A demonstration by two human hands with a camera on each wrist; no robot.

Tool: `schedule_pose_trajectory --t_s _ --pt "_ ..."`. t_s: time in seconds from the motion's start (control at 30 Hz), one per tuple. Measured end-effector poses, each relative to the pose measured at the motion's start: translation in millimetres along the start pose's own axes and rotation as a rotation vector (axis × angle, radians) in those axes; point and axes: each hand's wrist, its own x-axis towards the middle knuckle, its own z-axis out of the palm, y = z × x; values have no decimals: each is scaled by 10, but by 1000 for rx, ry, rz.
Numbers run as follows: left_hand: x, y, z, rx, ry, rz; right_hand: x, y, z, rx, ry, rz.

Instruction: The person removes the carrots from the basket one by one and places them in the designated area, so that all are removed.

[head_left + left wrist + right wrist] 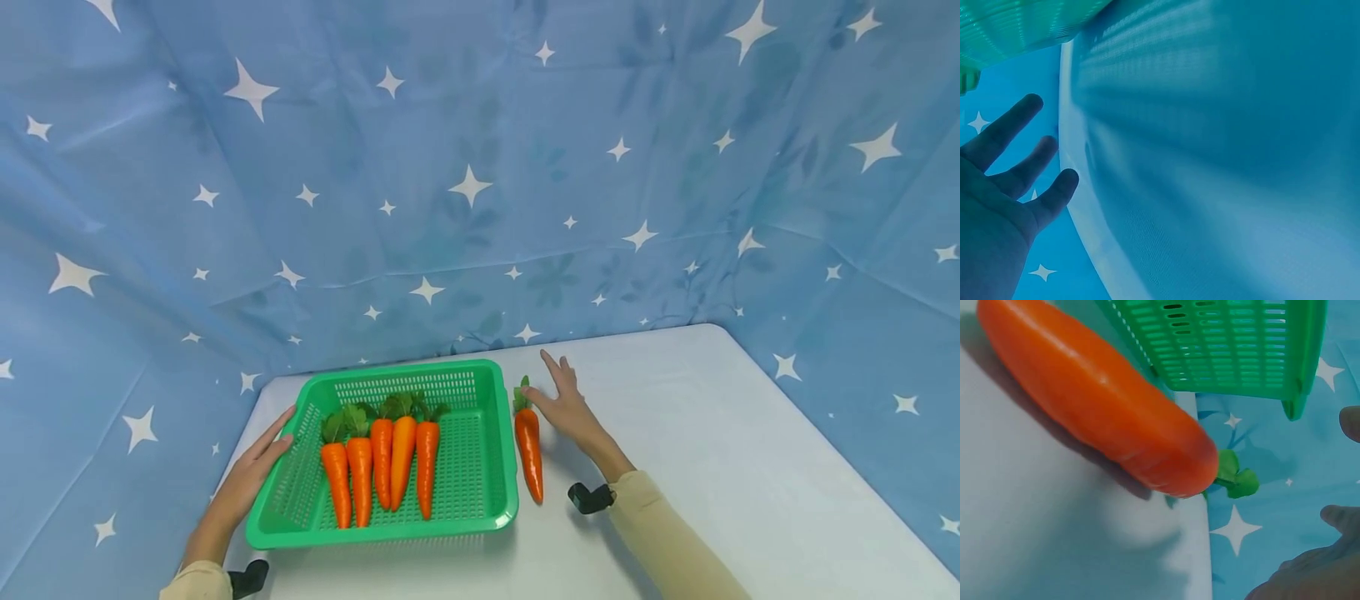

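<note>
A green plastic basket (512,467) with slotted walls holds several orange carrots (382,462) with leafy green tops, lying side by side. My left hand (251,475) is at the basket's left rim, fingers extended; in the left wrist view the fingers of that hand (1007,181) are spread below the basket's side (1029,25). One more carrot (528,454) lies on the table just right of the basket, its leaves at the far end. Over and beside those leaves is my right hand (567,406), fingers spread and holding nothing. The right wrist view shows this carrot (1097,400) close up.
A white table (675,433) with a rounded far right corner carries the basket. Blue cloth (465,225) with white stars hangs behind it and along both sides. Dark straps with small black pieces (591,497) sit at both wrists.
</note>
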Motion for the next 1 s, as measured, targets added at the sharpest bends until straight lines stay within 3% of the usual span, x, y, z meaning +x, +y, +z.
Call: schedule_pose_trajectory --t_s 0.5,0.83,1.0 --pt "0 8 8 -14 -4 -26 31 -386 -64 23 -26 -98" --pt "35 -66 -12 -52 0 62 -29 -671 -57 47 -34 -160" --pt "24 -66 -16 -49 17 60 -43 -711 -42 74 -43 -173"
